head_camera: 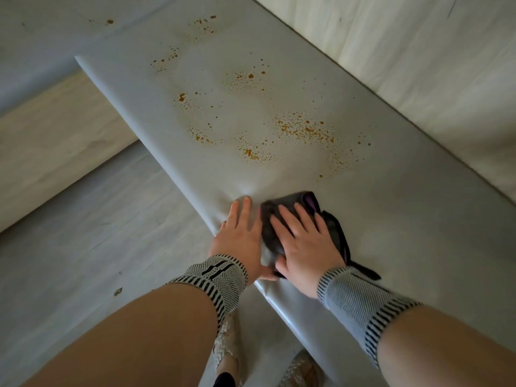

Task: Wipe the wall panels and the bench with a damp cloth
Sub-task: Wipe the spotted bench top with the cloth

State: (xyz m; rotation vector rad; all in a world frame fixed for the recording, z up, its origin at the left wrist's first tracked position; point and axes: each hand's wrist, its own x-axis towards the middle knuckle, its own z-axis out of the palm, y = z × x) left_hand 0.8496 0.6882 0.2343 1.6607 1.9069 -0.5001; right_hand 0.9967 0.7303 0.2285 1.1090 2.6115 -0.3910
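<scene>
Stained grey bench, right hand flat on cloth.

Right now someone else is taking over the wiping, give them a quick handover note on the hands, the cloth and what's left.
Right hand: flat on the dark cloth, pressing it onto the bench near its front edge.
Left hand: flat on the bench beside the cloth, holding nothing.
Done: cannot tell.
Left: the orange-brown spots across the bench ahead of the cloth; the wall panels behind.
</scene>
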